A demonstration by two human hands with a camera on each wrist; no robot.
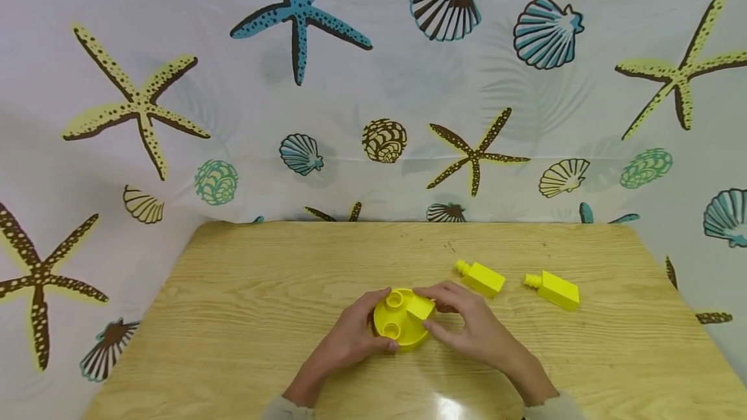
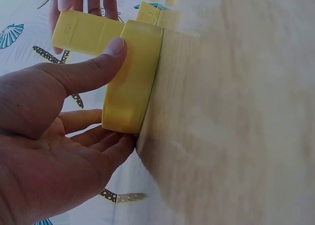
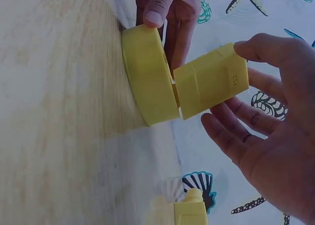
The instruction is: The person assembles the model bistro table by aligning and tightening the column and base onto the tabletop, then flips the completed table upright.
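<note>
A round yellow base [image 1: 406, 338] lies flat on the wooden table [image 1: 262, 290], near the middle of its near half. The left hand [image 1: 352, 336] grips it from the left side, thumb on the near part of the rim and fingers round the far part. Two raised, ring-shaped sockets [image 1: 391, 330] show on the left half of its top, one nearer and one farther.

The right hand [image 1: 477, 328] pinches a yellow block [image 1: 420, 308] between thumb and fingers, over the right part of the base. From the right wrist the block leans a little against the base's top, with a thin gap along part of its end (how deep it sits cannot be told). Small raised marks stand on one of its faces, too small to read surely.

To the right of the base, on the far side of the right hand, lies a loose yellow bottle-shaped piece [image 1: 484, 280]. A second bottle-shaped piece [image 1: 559, 290] lies farther right and slightly nearer, well apart from the base. Both rest on their sides, ridged necks toward the left.

Behind the table hangs a white cloth [image 1: 362, 96] printed with starfish and shells. Pale sleeves [image 1: 554, 407] show at both wrists.
</note>
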